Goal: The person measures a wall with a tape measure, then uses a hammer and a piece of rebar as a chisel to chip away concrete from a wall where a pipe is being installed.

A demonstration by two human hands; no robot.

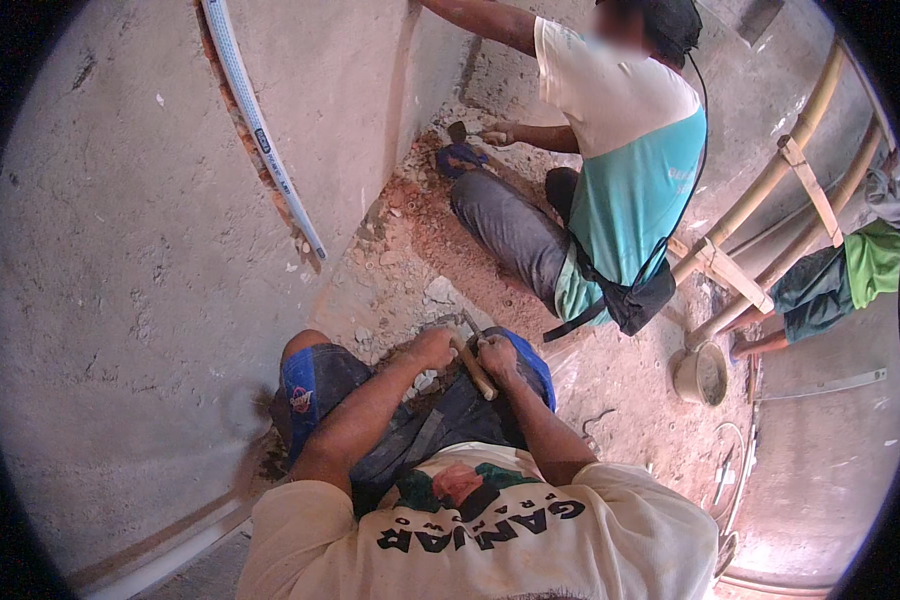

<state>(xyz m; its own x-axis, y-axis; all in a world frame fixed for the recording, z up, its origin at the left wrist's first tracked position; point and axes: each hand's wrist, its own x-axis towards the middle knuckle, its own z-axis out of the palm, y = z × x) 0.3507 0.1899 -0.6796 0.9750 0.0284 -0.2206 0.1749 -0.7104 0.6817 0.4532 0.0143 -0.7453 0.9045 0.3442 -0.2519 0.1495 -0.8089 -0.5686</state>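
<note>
Below and right of the pipe [262, 141], left fingers [436, 347] grip a wooden handle [481, 379], right fingers [496, 352] a metal bar [470, 322]; the pipe already lies along its groove [221, 82], seemingly unfilled

Daylight-like, moderately bright overall with a pinkish cast, light seemingly from the right: the lower-right wall [820, 460] is washed pale near the floor, while the left wall [120, 250] falls off to dull grey, with a soft dark shadow beside the person's left knee [305, 350]. Strong fisheye, black rounded corners, bamboo ladder [770, 180] and blue-white pipe [255, 120] bowed, far-right edge stretched and soft; a smooth blur patch covers the co-worker's face [620, 25]. Left hand [433, 347] and right hand [498, 355] readable without obvious motion blur, fine finger detail too small.
</note>
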